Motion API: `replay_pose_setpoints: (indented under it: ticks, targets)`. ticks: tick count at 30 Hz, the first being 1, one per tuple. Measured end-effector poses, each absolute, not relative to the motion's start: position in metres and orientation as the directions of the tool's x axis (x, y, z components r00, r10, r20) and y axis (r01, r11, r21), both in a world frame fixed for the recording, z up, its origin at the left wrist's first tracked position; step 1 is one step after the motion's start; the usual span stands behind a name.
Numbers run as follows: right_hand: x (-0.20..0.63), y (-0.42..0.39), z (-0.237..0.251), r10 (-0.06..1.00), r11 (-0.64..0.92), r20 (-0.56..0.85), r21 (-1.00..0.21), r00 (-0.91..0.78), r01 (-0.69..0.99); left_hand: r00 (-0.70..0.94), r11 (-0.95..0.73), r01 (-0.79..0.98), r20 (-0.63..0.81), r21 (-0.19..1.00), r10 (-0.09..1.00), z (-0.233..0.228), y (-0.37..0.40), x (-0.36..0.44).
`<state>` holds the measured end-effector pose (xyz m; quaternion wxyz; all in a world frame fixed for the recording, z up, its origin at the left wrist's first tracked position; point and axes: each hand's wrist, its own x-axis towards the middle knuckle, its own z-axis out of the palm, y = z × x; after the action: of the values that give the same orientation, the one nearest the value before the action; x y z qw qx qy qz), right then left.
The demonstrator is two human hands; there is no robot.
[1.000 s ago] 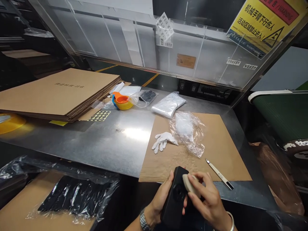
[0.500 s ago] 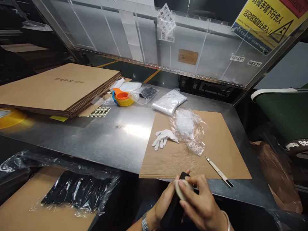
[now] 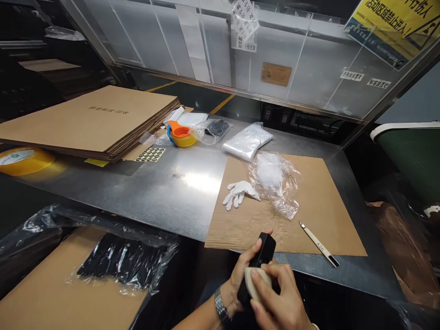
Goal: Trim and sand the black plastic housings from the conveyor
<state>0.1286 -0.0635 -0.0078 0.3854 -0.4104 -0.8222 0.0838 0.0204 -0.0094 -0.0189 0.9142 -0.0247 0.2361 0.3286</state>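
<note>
Two hands hold a black box and a small pad.

The left hand [image 3: 242, 277] grips the black box [image 3: 258, 261] just off the near edge of the metal table [image 3: 165, 192]. The right hand [image 3: 280, 302] pinches a pale pad [image 3: 253, 282] against the box. A white glove [image 3: 239, 192] and a thin knife [image 3: 318, 243] lie on the brown cardboard sheet [image 3: 326, 201].

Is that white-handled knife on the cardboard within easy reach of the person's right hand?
Probably yes: the knife lies uncovered near the table edge, just right of the right hand. But that hand holds a pale pad.
</note>
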Motion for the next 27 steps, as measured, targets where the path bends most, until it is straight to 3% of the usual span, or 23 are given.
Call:
replay_pose_setpoints:
  ticks: [4,9,11,15,19,22,24,27]
  targets:
    - [0.133,-0.068,-0.019,0.734,0.65,0.587,-0.465,-0.341,0.601,0.658,0.729,-0.685,-0.437,-0.008,0.614,-0.018,-0.002,0.024]
    - [0.143,-0.072,-0.031,0.66,0.701,0.625,-0.315,-0.416,0.64,0.651,0.664,-0.732,-0.445,-0.154,0.615,-0.016,0.002,0.021]
    - [0.152,-0.07,-0.038,0.633,0.7,0.66,-0.266,-0.404,0.662,0.607,0.625,-0.77,-0.449,-0.127,0.656,-0.012,0.003,0.015]
    - [0.179,-0.05,-0.055,0.763,0.551,0.578,-0.35,-0.288,0.758,0.389,0.518,-0.839,-0.483,0.166,0.784,0.0,0.004,0.003]
    - [0.202,-0.007,-0.074,0.854,0.387,0.494,-0.389,-0.166,0.836,0.314,0.521,-0.672,-0.435,0.526,0.844,0.0,-0.005,-0.001]
    - [0.207,0.024,-0.082,0.864,0.35,0.488,-0.398,-0.127,0.848,0.222,0.362,-0.507,-0.288,0.782,0.932,-0.005,-0.014,-0.003]
    - [0.204,0.032,-0.077,0.869,0.328,0.486,-0.42,-0.095,0.846,0.21,0.256,-0.368,-0.188,0.894,0.959,-0.006,-0.017,-0.006]
    - [0.191,0.02,-0.051,0.882,0.324,0.466,-0.482,-0.075,0.814,0.212,0.164,-0.222,-0.117,0.961,0.97,-0.002,-0.021,-0.011]
